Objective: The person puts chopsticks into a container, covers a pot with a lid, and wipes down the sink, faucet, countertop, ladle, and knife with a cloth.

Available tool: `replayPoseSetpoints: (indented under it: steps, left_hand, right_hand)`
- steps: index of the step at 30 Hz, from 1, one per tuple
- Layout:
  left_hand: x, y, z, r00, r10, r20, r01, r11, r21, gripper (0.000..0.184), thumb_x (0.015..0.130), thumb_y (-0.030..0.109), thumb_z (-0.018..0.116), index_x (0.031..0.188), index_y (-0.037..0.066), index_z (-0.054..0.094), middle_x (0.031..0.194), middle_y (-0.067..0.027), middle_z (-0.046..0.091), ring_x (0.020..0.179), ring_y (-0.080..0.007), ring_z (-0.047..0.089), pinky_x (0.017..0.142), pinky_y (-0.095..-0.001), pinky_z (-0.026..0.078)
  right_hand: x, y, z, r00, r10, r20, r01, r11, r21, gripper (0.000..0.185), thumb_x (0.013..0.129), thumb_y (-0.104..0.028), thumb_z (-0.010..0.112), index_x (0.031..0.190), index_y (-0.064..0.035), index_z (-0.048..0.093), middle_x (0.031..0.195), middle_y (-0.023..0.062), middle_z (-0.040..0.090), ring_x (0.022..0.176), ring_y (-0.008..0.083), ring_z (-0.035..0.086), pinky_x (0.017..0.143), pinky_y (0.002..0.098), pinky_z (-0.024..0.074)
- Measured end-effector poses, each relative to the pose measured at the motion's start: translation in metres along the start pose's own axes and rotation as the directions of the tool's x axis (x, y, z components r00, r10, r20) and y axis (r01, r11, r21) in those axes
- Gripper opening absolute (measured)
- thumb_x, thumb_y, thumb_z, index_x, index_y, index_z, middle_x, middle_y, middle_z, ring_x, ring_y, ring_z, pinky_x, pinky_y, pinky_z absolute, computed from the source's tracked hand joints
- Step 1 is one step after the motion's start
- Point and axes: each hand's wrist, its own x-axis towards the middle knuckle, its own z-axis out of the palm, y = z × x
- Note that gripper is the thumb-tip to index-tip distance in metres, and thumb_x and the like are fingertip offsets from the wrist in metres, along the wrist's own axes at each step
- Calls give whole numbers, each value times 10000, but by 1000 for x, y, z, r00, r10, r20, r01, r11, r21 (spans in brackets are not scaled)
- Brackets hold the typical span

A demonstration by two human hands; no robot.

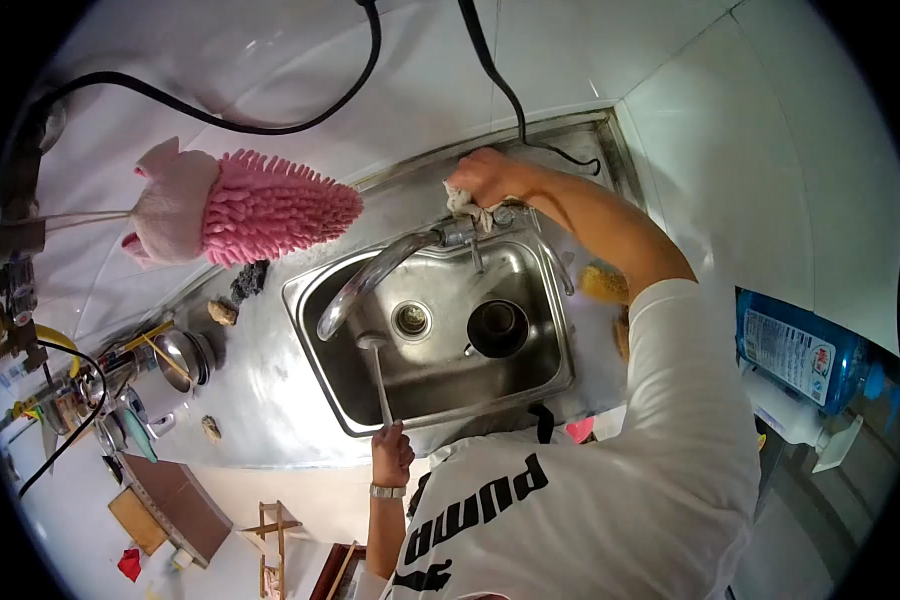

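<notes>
Low in the view, my left hand (392, 455) is closed around the handle of a long metal spoon or ladle (383, 390). Its rounded head hangs over the left part of the steel sink (322, 372). My right hand (485, 178) grips a crumpled pale cloth (462, 203) behind the sink, beside the base of the chrome faucet (370, 272). The faucet's spout curves left over the basin. A dark round pot or mug (498, 328) sits in the right part of the sink, near the drain (411, 320).
A pink chenille hand towel (270, 205) hangs at upper left. Black cables (495, 70) run along the tiled wall. A yellow sponge (602, 284) lies right of the sink. Metal bowls (178, 358) stand far left. A blue liquid bottle (800, 350) is at right.
</notes>
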Motion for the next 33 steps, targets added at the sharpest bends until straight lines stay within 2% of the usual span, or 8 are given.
replayPoseSetpoints:
  steps: [1, 7, 11, 14, 17, 19, 26, 33]
  left_hand:
    - [2, 0, 2, 1000, 1, 6, -1, 1000, -2, 297, 871, 175, 580, 652, 157, 381, 458, 56, 298, 315, -45, 217, 284, -218, 154]
    - [4, 7, 23, 999, -40, 0, 40, 998, 46, 282, 869, 171, 587, 663, 161, 394, 466, 51, 317, 320, -43, 229, 282, -214, 170]
    - [-3, 7, 22, 999, -38, 11, 37, 999, 29, 262, 871, 165, 584, 678, 158, 406, 467, 51, 318, 320, -48, 230, 282, -211, 174]
    - [-5, 1, 12, 1000, -25, 2, 25, 999, 30, 253, 870, 165, 584, 685, 158, 411, 468, 54, 313, 323, -47, 220, 283, -215, 159]
    - [-6, -3, 6, 1000, -22, 0, 21, 999, 37, 271, 870, 174, 583, 669, 162, 401, 462, 60, 293, 324, -44, 214, 282, -218, 154]
    - [-6, -4, 2, 998, -29, 60, 28, 999, 23, 302, 871, 179, 581, 643, 170, 383, 453, 66, 270, 323, -43, 207, 284, -222, 149]
    - [-13, -12, -22, 996, 9, 84, -8, 1000, -19, 305, 874, 170, 575, 641, 173, 378, 466, 68, 286, 334, -38, 211, 298, -224, 156]
    - [-23, -21, -64, 995, 13, 99, -7, 998, -56, 242, 887, 193, 544, 708, 159, 384, 482, 70, 280, 341, -35, 203, 294, -216, 158]
  right_hand:
    - [3, 2, -9, 988, 16, 154, -17, 1000, 3, 304, 573, -104, 651, 877, -98, 631, 796, 152, 622, 801, 331, 613, 679, 424, 477]
    - [-14, -19, -21, 975, 217, 42, -220, 972, 80, 278, 599, -98, 683, 876, -101, 652, 848, 139, 644, 871, 311, 616, 711, 385, 481]
    - [-28, 5, -22, 982, 181, 52, -189, 949, 253, 305, 630, -101, 661, 933, -107, 629, 849, 156, 635, 845, 345, 609, 702, 419, 479]
    - [-54, 13, -31, 961, 245, 126, -268, 939, 215, 305, 655, -122, 666, 957, -92, 629, 892, 165, 634, 868, 352, 603, 716, 420, 481]
    - [-83, 2, -31, 873, 463, 156, -469, 883, 7, 301, 697, -167, 651, 979, -66, 618, 903, 178, 635, 865, 350, 605, 727, 417, 485]
    - [-104, -8, -11, 813, 547, -199, -558, 830, -1, 249, 700, -143, 648, 936, -62, 644, 894, 189, 638, 855, 346, 621, 723, 416, 489]
    - [-145, -60, 43, 663, 727, -176, -739, 673, -5, 359, 744, -291, 652, 1007, -49, 625, 939, 178, 643, 872, 369, 612, 749, 436, 491]
    - [-151, -160, 111, 531, 823, -201, -701, 560, 442, 341, 754, -300, 677, 934, -18, 608, 826, 175, 648, 756, 316, 636, 655, 392, 482]
